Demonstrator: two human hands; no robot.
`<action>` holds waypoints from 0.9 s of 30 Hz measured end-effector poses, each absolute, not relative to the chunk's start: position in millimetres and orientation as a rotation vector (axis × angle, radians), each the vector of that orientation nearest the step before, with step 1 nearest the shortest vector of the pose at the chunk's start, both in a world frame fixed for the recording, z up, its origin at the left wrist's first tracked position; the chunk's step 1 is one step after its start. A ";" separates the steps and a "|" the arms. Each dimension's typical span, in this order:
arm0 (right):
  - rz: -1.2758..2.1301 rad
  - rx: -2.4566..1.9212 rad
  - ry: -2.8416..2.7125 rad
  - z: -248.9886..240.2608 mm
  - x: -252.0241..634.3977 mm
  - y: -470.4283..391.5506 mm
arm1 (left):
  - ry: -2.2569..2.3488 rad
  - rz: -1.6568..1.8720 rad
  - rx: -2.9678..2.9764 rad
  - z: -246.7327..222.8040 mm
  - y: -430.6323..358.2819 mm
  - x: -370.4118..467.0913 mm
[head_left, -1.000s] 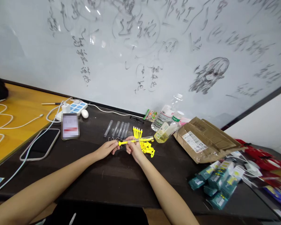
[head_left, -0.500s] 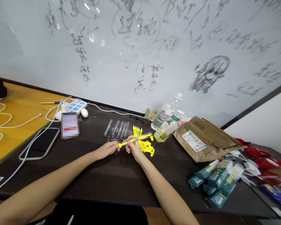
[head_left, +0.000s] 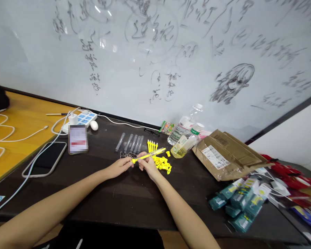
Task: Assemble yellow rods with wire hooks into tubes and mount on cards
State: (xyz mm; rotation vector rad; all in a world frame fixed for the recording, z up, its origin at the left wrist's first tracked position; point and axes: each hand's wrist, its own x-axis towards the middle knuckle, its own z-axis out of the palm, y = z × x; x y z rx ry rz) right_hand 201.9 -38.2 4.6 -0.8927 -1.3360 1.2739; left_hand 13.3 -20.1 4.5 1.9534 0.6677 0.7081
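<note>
A thin yellow plastic rod (head_left: 142, 157) lies slantwise between my two hands above the dark table. My left hand (head_left: 122, 165) pinches its capped lower-left end. The fingers of my right hand (head_left: 147, 164) are closed on a clear plastic tube (head_left: 159, 151), with the rod inside it. Just beyond my right hand lies a heap of small yellow plastic parts (head_left: 162, 162), and one loose yellow piece (head_left: 168, 154) sits apart. Several yellow rods with metal tips (head_left: 152, 144) lie in a row behind. To their left are several clear empty tubes (head_left: 133, 143) and bent metal wires (head_left: 129, 155).
Two bottles (head_left: 180, 146) lean near a cardboard parcel (head_left: 220, 155) on the right, with green boxes (head_left: 245, 204) in front. Leftward are a phone (head_left: 45, 160), a pixelated screen (head_left: 78, 139), a power strip (head_left: 85, 118) and white cables. A whiteboard (head_left: 106, 69) rises behind.
The clear tube has slid slightly down and left along the yellow rod, towards my left hand. The hands keep nearly the same place; the whole view has shifted a little.
</note>
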 end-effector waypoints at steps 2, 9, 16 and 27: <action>1.269 -0.891 -1.336 6.0 200.2 -39.5 | 0.674 0.745 2.015 3.9 -19.5 13.6; 1.253 -0.896 -1.349 5.3 197.7 -41.4 | 0.698 0.735 2.098 1.4 -20.3 13.2; 1.262 -0.882 -1.364 7.5 196.3 -44.0 | 0.699 0.738 2.107 5.8 -24.0 11.5; 1.242 -0.901 -1.361 10.4 192.3 -48.7 | 0.738 0.749 2.169 4.4 -21.8 8.7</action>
